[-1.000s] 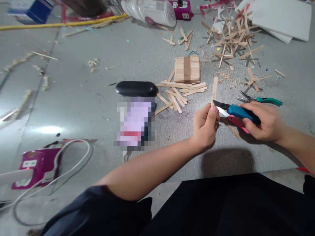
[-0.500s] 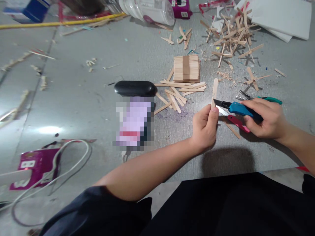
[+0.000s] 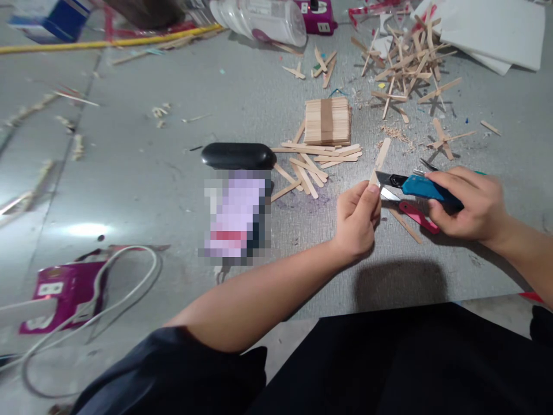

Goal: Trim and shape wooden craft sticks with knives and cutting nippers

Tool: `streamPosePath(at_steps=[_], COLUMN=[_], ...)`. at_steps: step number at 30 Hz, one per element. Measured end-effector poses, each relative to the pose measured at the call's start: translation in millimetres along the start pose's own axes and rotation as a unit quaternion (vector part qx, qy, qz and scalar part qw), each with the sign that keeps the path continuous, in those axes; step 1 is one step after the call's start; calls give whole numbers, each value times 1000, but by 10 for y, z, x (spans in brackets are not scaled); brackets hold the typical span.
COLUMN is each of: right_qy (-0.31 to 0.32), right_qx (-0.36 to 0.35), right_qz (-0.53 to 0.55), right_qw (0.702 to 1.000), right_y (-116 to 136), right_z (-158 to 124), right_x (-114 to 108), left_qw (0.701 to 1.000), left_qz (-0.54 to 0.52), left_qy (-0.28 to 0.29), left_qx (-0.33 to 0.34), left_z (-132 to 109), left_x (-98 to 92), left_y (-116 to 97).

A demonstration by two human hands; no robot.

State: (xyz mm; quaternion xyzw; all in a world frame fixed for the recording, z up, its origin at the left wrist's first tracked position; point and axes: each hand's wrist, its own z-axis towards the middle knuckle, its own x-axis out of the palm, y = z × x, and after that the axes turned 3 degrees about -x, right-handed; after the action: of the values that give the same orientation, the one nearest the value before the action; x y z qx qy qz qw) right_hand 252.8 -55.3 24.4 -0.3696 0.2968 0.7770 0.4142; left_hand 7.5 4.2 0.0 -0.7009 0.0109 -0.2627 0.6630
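My left hand point(image 3: 358, 216) is closed around the lower part of a wooden craft stick point(image 3: 383, 152), whose upper end sticks up past my thumb. Wrapped round the blue handle of a utility knife point(image 3: 425, 190), my right hand point(image 3: 470, 202) keeps the blade against the stick just above my left thumb. The stick bends or splits near the blade. Beneath the knife, a red-handled knife point(image 3: 417, 217) with a bright blade lies on the table beside a loose stick point(image 3: 405, 225). Pliers point(image 3: 425, 167) with a green handle are mostly hidden behind my right hand.
A banded bundle of craft sticks point(image 3: 327, 121) and loose sticks point(image 3: 307, 173) lie ahead. Crossed-stick pieces point(image 3: 410, 63) are heaped at the back right, near white sheets point(image 3: 501, 34). A black case point(image 3: 237, 155), a blurred phone point(image 3: 237, 213) and a white cable point(image 3: 125, 305) are leftward.
The stick's upper end has tipped to the right, with a bend showing at the blade. My right hand has shifted slightly and now covers more of the pliers.
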Motion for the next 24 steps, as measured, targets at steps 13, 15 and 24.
streamPosePath(at_steps=[13, 15, 24], right_qy=[3, 26, -1], right_qx=[-1, 11, 11], right_qz=[46, 49, 53], right_qw=[999, 998, 999], right_y=[-127, -105, -100], right_z=[17, -8, 31], right_x=[1, 18, -41], left_qw=[1000, 1000, 999], left_qz=[7, 9, 21], left_qy=[-14, -13, -14], left_qx=[22, 22, 40], left_z=[-18, -20, -19], left_x=[14, 17, -2], left_y=[21, 20, 47])
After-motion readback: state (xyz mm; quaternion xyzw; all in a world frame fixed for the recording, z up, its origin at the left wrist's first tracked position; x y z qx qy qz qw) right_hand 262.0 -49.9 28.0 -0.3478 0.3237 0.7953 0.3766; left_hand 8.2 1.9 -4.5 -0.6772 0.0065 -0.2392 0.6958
